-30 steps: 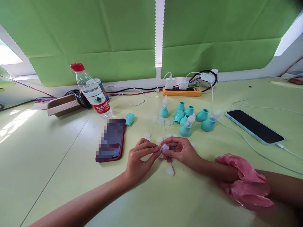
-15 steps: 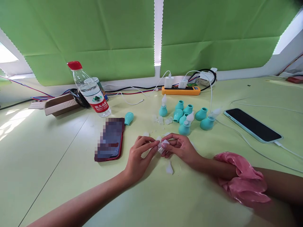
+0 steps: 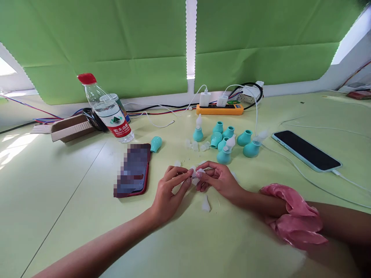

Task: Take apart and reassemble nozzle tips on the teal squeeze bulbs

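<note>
Thumb and fingertips of my left hand (image 3: 170, 189) are pinched at the left side of a small translucent plastic piece (image 3: 200, 171). My right hand (image 3: 222, 180) grips the same piece from the right, and the fingers partly hide its shape. Just in front of the hands lies a loose white translucent scrap (image 3: 206, 204). Beyond them sit a few clear plastic fittings (image 3: 205, 146) and several teal rubber squeeze bulbs (image 3: 224, 155), some with translucent tips fitted. One more teal bulb (image 3: 156, 144) lies on its side, away to the left.
A red-cased phone (image 3: 133, 170) lies left of my hands, with a water bottle (image 3: 111, 116) and a cardboard tray (image 3: 72, 127) behind. An orange power strip (image 3: 220, 110) with chargers stands at the back. To the right, a charging phone (image 3: 307, 150) trails a white cable.
The view has shifted slightly, moving everything a little left in the picture. The piece between my fingertips is turned differently, its ribbed clear side less visible. Both hands keep their pinch.
</note>
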`<state>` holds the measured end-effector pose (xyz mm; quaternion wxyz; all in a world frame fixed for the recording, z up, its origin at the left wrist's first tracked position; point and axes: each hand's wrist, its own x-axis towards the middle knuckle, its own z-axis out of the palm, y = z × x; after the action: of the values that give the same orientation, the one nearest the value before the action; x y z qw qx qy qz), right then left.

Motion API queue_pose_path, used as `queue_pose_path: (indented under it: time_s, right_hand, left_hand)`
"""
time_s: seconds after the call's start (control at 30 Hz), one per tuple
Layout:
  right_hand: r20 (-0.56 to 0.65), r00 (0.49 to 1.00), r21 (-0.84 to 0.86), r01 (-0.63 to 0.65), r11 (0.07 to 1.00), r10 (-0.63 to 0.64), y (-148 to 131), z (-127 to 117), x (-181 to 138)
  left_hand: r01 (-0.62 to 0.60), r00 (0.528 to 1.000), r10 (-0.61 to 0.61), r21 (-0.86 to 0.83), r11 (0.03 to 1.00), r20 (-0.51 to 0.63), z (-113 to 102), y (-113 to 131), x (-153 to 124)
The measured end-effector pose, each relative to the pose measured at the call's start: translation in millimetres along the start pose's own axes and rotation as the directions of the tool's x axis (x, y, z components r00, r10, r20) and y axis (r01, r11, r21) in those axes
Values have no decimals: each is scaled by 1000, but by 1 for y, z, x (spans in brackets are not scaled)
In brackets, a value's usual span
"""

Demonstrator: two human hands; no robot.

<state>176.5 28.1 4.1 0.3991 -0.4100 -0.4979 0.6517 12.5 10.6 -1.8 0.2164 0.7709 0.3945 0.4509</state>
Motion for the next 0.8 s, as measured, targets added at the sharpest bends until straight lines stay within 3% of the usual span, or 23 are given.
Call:
queue_pose_path:
  time_s: [0.17,0.8]
  right_hand:
    - [22,1000,-15,19,1000,-19,2,0,0]
    - [59,996,38,60,997,-62,0,0,-2]
  left_hand:
    - [15,999,-16,10,1000,31,0,0,0]
    - [-37,999,36,-20,999,-15,-2,0,-2]
